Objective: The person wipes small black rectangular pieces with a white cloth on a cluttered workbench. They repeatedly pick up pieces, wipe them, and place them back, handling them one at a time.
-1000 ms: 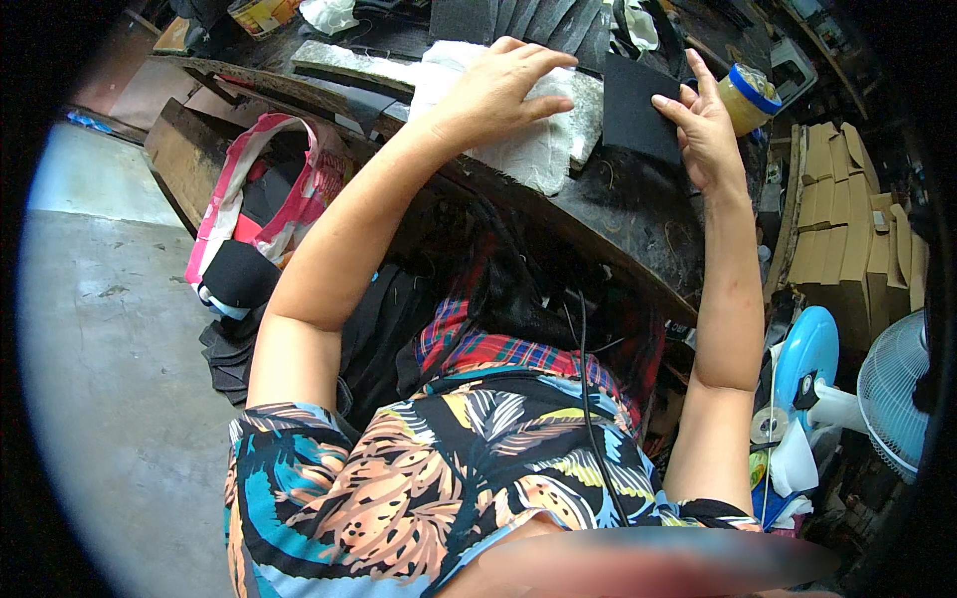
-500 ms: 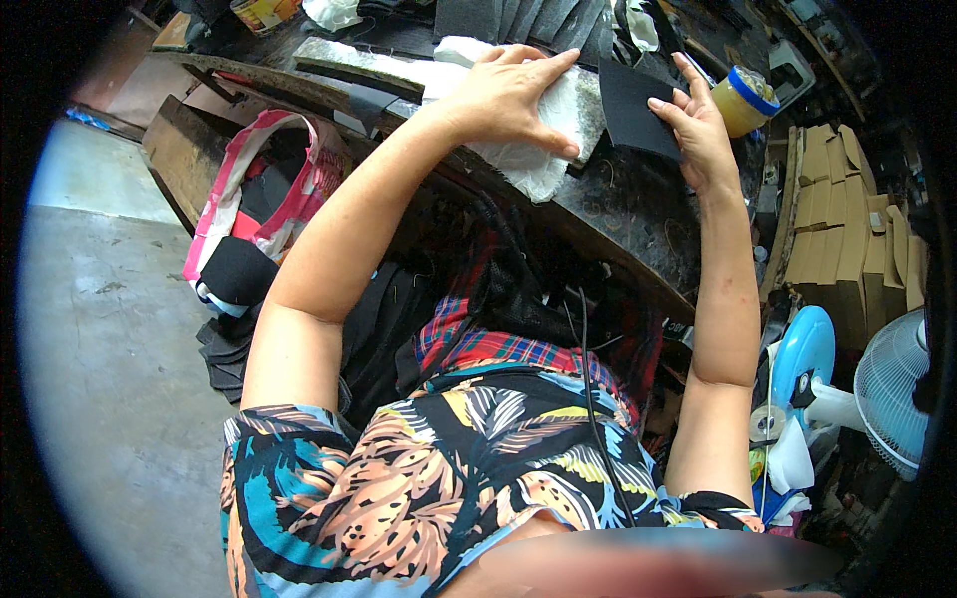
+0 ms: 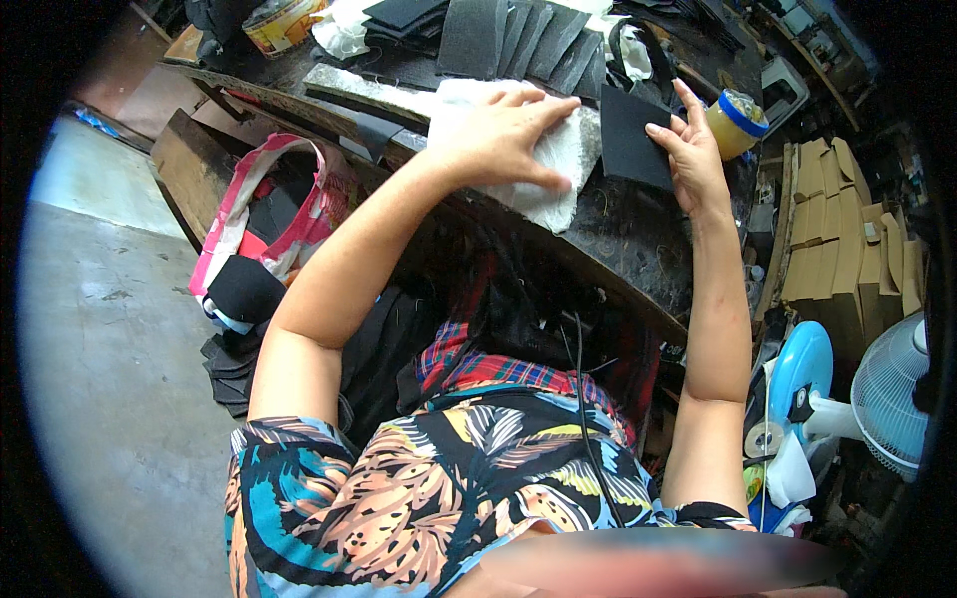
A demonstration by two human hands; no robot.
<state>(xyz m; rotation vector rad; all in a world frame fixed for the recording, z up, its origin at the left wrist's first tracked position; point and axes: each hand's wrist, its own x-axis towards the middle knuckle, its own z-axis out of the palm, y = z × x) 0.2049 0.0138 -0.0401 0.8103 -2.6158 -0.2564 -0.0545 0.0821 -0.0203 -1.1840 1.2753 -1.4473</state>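
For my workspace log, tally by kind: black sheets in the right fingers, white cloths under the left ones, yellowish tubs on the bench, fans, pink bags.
Black sheet, in right fingers: 1
White cloth, under left fingers: 1, layers unclear
Blue-rimmed tub and yellow tub: 2
Fan: 1
Pink bag: 1
Total: 6

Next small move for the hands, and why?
I'd probably slide the left hand right to steady the black sheet by its left edge: that edge looks free, the right hand grips only the other side, and the left, spread over the white cloth, is open with fingers pointing that way.
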